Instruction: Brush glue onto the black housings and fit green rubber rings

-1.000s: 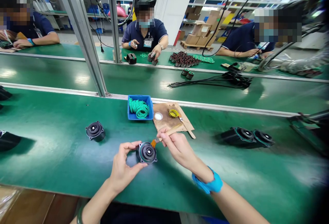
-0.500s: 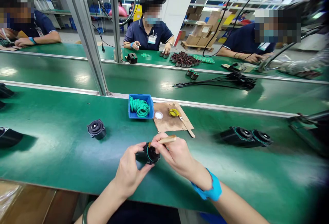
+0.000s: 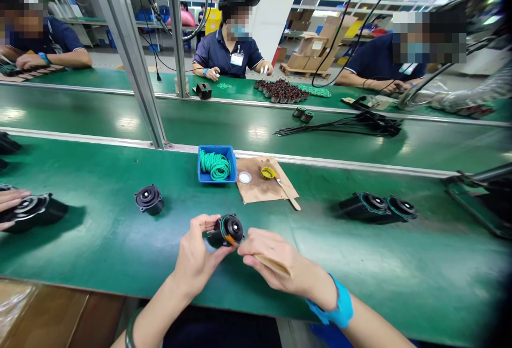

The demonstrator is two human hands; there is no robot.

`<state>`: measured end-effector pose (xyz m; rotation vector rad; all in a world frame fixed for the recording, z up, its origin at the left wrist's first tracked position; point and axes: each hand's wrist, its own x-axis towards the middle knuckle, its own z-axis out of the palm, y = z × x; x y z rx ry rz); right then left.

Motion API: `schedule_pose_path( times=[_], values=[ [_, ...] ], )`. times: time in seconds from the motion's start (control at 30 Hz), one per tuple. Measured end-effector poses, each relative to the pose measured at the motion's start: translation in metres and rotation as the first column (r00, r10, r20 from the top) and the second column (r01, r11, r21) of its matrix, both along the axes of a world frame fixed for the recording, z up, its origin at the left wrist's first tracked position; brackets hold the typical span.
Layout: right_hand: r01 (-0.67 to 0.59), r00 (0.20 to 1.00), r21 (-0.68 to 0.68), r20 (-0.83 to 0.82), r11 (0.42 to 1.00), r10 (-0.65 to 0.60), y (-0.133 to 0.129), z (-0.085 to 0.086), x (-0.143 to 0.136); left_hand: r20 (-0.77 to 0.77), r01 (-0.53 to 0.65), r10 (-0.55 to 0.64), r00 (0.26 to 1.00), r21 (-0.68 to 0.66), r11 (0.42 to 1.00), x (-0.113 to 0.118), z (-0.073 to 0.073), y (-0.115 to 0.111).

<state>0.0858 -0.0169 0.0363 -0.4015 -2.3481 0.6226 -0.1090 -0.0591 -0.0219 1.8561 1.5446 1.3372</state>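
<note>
Technician: What is the position of the unit in hand?

Lead: The black cylindrical housing with a stepped round face (image 3: 231, 225) is on the near side of the blue plastic bin (image 3: 217, 181), tilted. The left hand (image 3: 194, 255) grips it between thumb and fingers. Whether its base touches the green bench top (image 3: 100, 241) cannot be told.

Technician: State the tool condition.

Lead: The right hand (image 3: 276, 249) is closed around a wooden-handled brush with orange bristles (image 3: 276, 266). The bristles meet the lower edge of the face.

Technician: How far along is this unit?

Lead: A thin green ring (image 3: 221, 224) shows near the rim, so ring fitting appears complete. Brushing appears to be in progress; the extent covered cannot be judged.

Technician: And the other units?

Lead: The black flanged housing (image 3: 149, 199), left of the bin and nearer the wearer, shows no green ring; it appears unworked. Two black housings with green rings (image 3: 366, 207), well to the right of the bin, have at least their rings fitted.

Technician: Supplies?

Lead: Green coiled rings (image 3: 216, 164) lie inside the bin. Just right of it, a tan cardboard sheet (image 3: 260, 193) carries a yellow round container (image 3: 267, 172).
</note>
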Motion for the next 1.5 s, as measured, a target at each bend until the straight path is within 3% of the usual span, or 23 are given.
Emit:
schedule_pose_path(
  times=[0.1,0.33,0.53,0.7,0.9,1.13,1.23,1.33,1.43,1.5],
  values=[
    [-0.014,1.000,-0.008,-0.027,1.000,0.014,0.002,0.000,0.005,0.003,-0.012,0.012,1.000,-0.010,1.000,0.000,0.001,0.001],
    [0.083,0.976,-0.003,-0.201,0.997,-0.082,0.004,-0.005,-0.004,-0.041,-0.003,0.005,0.999,0.051,0.999,0.002,0.002,-0.001],
    [0.049,0.993,0.163,-0.110,0.985,-0.031,0.007,-0.012,-0.009,-0.053,0.008,-0.003,0.999,0.086,0.996,0.003,-0.001,-0.001],
    [0.001,1.000,0.189,-0.020,0.982,0.003,0.005,-0.012,-0.001,-0.017,0.006,-0.006,1.000,0.028,1.000,0.001,0.000,0.000],
    [-0.122,0.987,0.112,0.118,0.986,0.108,0.014,-0.005,0.011,0.177,-0.001,0.033,0.984,-0.179,0.984,-0.006,0.007,0.003],
    [-0.178,0.977,0.069,0.129,0.982,0.168,0.035,0.003,0.023,0.468,0.218,-0.060,0.882,-0.290,0.932,-0.024,0.000,0.017],
    [-0.031,0.997,-0.026,-0.072,0.999,0.029,0.038,0.001,0.031,0.530,0.337,-0.135,0.837,-0.306,0.890,-0.032,0.004,0.023],
    [0.179,0.919,-0.249,-0.302,0.952,-0.252,0.036,-0.005,0.030,0.536,0.444,-0.221,0.815,-0.331,0.833,-0.038,0.012,0.028],
    [0.301,0.880,-0.405,-0.231,0.863,-0.415,0.031,-0.009,0.015,0.497,0.538,-0.339,0.799,-0.339,0.772,-0.039,0.015,0.031],
    [0.372,0.895,-0.380,-0.095,0.847,-0.435,0.026,-0.010,-0.001,0.458,0.559,-0.394,0.797,-0.312,0.768,-0.037,0.011,0.032]
  ],
)
